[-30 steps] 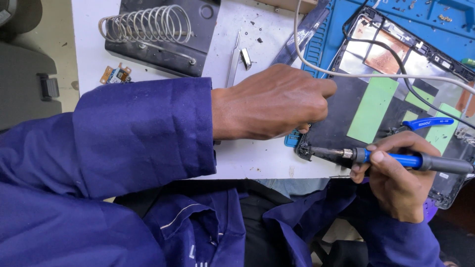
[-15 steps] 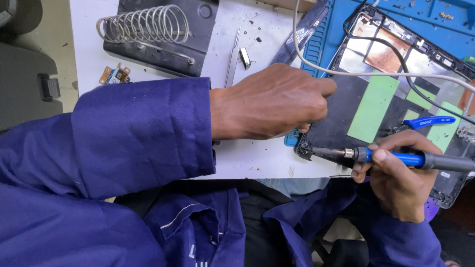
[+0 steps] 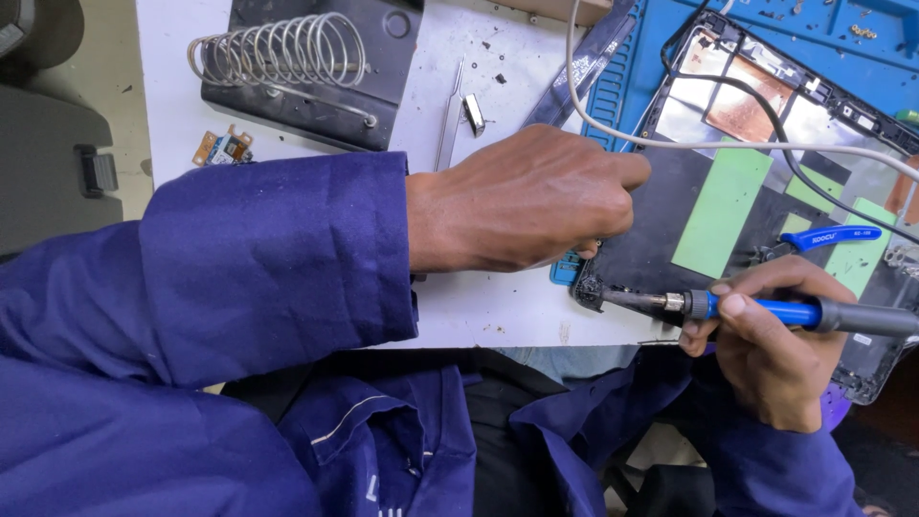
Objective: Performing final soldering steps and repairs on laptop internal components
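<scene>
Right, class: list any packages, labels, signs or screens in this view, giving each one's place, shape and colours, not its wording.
Opened tablet back shell: on the blue mat, right of the left hand; dark rectangle with green patches inside.
Small label on blue tweezers: on the shell, above the right hand; pale print on blue.
No packages, signs or lit screens show.

The right hand [image 3: 775, 349] grips a blue-handled soldering iron [image 3: 766, 308], its tip laid against the near corner of an opened black device shell [image 3: 728, 191] lying on a blue mat [image 3: 622, 86]. The left hand [image 3: 522, 201], fingers curled, presses down at the shell's edge just above that tip. Farther back on the white table [image 3: 479, 306] sit a coiled-wire iron stand [image 3: 287, 48], metal tweezers [image 3: 448, 120] and a small circuit board [image 3: 222, 148].
</scene>
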